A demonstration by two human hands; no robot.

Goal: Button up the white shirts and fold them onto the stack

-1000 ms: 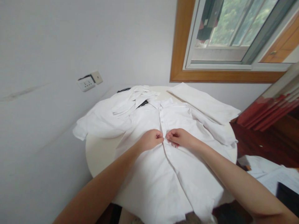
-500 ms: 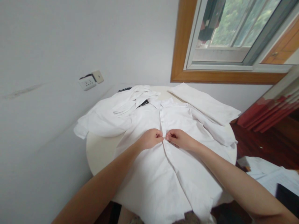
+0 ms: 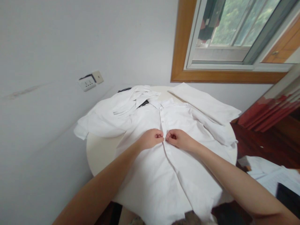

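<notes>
White shirt (image 3: 152, 184) laid collar-away

Across the round table (image 3: 100, 154), its length is stretched from far collar (image 3: 167, 102) to near hem (image 3: 161, 219) (slightly slanted). The placket (image 3: 162, 121) is pinched between fingertips of the left hand (image 3: 152, 138) and of the right hand (image 3: 178, 138).

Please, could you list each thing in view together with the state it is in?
Left hand: pinching the shirt's front edge
Right hand: fingers pinched at the same edge
Shirt: spread out, front up
Table: mostly covered
Left cloth: loosely heaped
Striped cloth: mostly covered
Back-right cloth: lying flat
Socket: no plug in it
Curtain: gathered in folds
Window: open or shut, cannot tell
</notes>
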